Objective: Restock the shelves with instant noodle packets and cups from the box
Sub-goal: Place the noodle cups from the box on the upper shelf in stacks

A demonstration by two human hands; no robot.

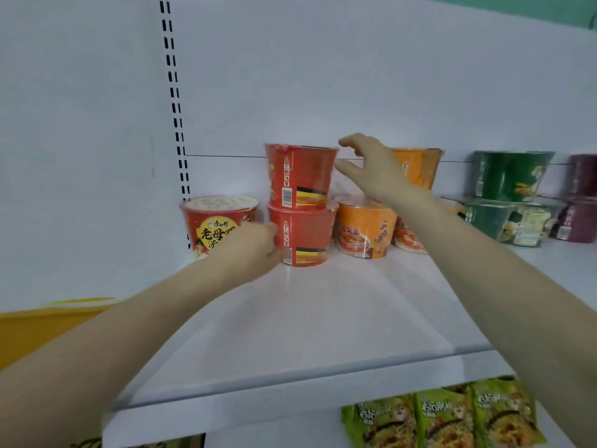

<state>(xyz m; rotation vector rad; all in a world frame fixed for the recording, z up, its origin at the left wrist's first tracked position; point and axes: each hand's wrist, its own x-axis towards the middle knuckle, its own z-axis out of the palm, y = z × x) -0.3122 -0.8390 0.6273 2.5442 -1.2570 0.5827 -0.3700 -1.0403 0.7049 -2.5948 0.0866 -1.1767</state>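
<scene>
I'm looking down at the white shelf (323, 318), and dead centre two red noodle cups stand stacked, the upper red noodle cup (302, 174) sitting upright on the lid of the lower red noodle cup (307, 236). My left hand (255, 247) comes in from 8 o'clock, and its fingers and thumb curl onto the lower cup's left wall, though motion blur softens the grip. My right hand (371, 169) reaches in from 4 o'clock and hovers at the upper cup's right rim, fingers and thumb spread wide and holding nothing; I cannot tell whether a fingertip touches the cup. At 9 o'clock of the stack, just beside it, stands a red cup with a yellow label (216, 226). At 3 o'clock there's a front orange cup (365, 231), with an upper orange cup (420, 168) raised behind my wrist. Further out at 3 o'clock, green cups (513, 174) stand stacked two high, then purple cups (578, 221) at the frame's edge. On the level below, at 5 o'clock, green noodle packets (442, 415) lie side by side. A yellow bin (38, 324) shows at 8 o'clock, and a slotted upright (176, 101) runs up at 11 o'clock.
</scene>
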